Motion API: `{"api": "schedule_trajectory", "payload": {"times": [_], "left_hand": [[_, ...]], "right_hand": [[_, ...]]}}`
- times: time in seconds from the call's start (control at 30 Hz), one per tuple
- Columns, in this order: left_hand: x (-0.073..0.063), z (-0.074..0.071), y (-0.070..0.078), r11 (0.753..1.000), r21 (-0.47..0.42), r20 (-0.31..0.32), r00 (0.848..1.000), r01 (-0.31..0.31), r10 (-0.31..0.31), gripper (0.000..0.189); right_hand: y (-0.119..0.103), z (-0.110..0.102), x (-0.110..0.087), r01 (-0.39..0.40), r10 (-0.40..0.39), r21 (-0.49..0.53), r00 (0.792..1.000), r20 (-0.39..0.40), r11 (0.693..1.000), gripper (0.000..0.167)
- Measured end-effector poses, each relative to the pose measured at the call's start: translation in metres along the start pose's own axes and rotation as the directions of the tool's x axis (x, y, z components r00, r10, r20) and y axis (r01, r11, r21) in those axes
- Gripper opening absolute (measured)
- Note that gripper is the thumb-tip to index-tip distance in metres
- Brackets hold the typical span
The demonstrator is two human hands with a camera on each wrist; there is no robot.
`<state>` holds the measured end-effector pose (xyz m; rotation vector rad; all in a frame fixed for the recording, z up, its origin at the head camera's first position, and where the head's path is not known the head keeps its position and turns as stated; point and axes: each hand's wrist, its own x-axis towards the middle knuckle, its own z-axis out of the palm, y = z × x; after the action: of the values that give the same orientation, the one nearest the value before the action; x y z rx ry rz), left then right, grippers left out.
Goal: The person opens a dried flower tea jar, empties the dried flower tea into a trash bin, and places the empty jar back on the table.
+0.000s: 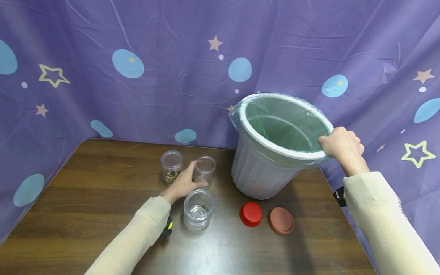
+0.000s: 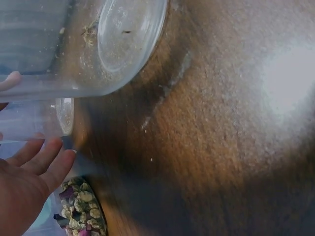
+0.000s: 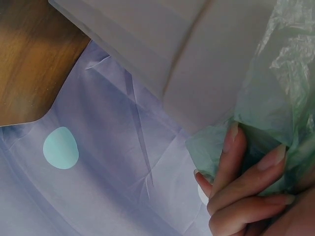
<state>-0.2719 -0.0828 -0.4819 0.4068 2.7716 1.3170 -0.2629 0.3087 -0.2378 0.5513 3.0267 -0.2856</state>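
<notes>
My left hand (image 1: 185,182) is at a slim clear jar (image 1: 205,172), thumb on one side and fingers on the other. In the left wrist view, the fingers (image 2: 42,160) reach along its wall and the two outer ones stand slightly off it. A wider lidless clear jar (image 1: 198,214) stands just in front. Behind the left hand is a jar of dried flower buds (image 1: 171,172). My right hand (image 1: 343,145) grips the rim of a pale ribbed trash bin (image 1: 264,168), which leans. Its green liner (image 3: 266,103) is folded over the rim under the fingers (image 3: 251,182).
A bright red lid (image 1: 251,214) and a brownish-red lid (image 1: 281,220) lie on the wooden table (image 1: 103,214), in front of the bin. A purple patterned cloth (image 1: 165,76) hangs along the table's back and sides.
</notes>
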Motion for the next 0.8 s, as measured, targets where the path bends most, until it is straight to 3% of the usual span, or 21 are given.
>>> {"api": "schedule_trajectory", "payload": {"times": [0.4, 0.7, 0.8], "left_hand": [[-0.0039, -0.0037, 0.0030, 0.999, -0.040, -0.001, 1.000, 0.003, -0.003, 0.083], [-0.0068, -0.0076, 0.0065, 0.993, -0.090, 0.018, 0.997, 0.077, -0.076, 0.084], [-0.0079, -0.0085, 0.0080, 0.992, -0.098, 0.017, 0.997, 0.077, -0.076, 0.084]], "right_hand": [[-0.0011, -0.0005, -0.0011, 0.012, -0.012, 0.012, 1.000, -0.012, 1.000, 0.045], [0.0002, 0.0012, -0.0014, 0.011, -0.010, 0.039, 1.000, -0.016, 0.999, 0.047], [0.0010, 0.0021, -0.0013, 0.011, -0.010, 0.050, 1.000, -0.020, 0.999, 0.047]]}}
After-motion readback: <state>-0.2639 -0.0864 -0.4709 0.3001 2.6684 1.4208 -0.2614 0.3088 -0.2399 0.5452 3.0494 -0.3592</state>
